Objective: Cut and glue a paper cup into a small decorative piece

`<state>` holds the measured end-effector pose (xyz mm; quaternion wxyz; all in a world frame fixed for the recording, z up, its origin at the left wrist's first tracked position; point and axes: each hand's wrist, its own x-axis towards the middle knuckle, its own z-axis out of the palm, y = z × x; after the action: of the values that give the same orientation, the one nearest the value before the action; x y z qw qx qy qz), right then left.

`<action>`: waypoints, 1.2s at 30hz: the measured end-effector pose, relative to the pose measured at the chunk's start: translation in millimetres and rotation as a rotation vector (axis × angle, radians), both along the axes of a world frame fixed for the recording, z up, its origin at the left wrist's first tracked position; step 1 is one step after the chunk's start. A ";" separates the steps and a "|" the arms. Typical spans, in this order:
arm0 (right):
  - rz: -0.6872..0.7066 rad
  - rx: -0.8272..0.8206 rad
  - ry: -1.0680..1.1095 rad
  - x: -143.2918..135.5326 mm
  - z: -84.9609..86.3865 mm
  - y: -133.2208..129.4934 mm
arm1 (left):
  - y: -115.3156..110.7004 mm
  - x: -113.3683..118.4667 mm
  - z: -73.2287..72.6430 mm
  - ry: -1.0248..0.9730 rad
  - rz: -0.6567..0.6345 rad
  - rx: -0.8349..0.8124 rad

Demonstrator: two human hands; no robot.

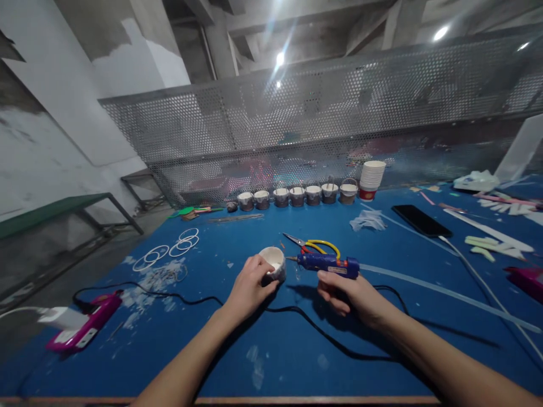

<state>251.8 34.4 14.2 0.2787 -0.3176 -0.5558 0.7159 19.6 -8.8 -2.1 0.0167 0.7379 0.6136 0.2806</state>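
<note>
A small white cup (279,258) is tilted on the blue table, its opening turned toward me. My left hand (251,285) grips its near left rim, with fingers reaching inside. In my right hand (348,294) is a blue glue gun (324,263), held by its handle, which the hand mostly hides. The gun's nozzle points left and ends close to the cup's right side. Just behind the gun lie scissors (316,244) with yellow and red handles. A clear glue stick (424,289) extends from the gun's back to the right.
Several small cups (297,196) line the back beside stacked paper cups (371,178). White rings (183,244) and a pink power strip (91,323) are at left, a phone (421,220) at right. A black cable (314,323) crosses the front.
</note>
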 end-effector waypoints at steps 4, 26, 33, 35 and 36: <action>0.001 0.008 0.027 1.4 -0.7 1.8 | -2.8 2.8 3.5 0.036 0.006 -0.049; -0.014 -0.001 0.112 1.1 4.4 -6.3 | 11.9 1.0 15.7 0.103 0.039 -0.163; -0.038 -0.031 0.069 6.6 -1.2 -19.1 | -3.3 -0.1 36.9 -0.086 -0.032 -0.306; -0.055 -0.035 0.026 7.0 -2.7 -24.2 | -4.0 -1.3 43.4 -0.143 -0.003 -0.313; -0.065 -0.028 -0.004 6.7 -3.3 -26.8 | -4.0 -1.4 45.6 -0.182 0.020 -0.321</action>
<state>258.5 7.6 10.9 0.2963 -0.3408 -0.5356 0.7136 18.2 -12.8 43.5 0.1869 0.6912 0.6538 0.2448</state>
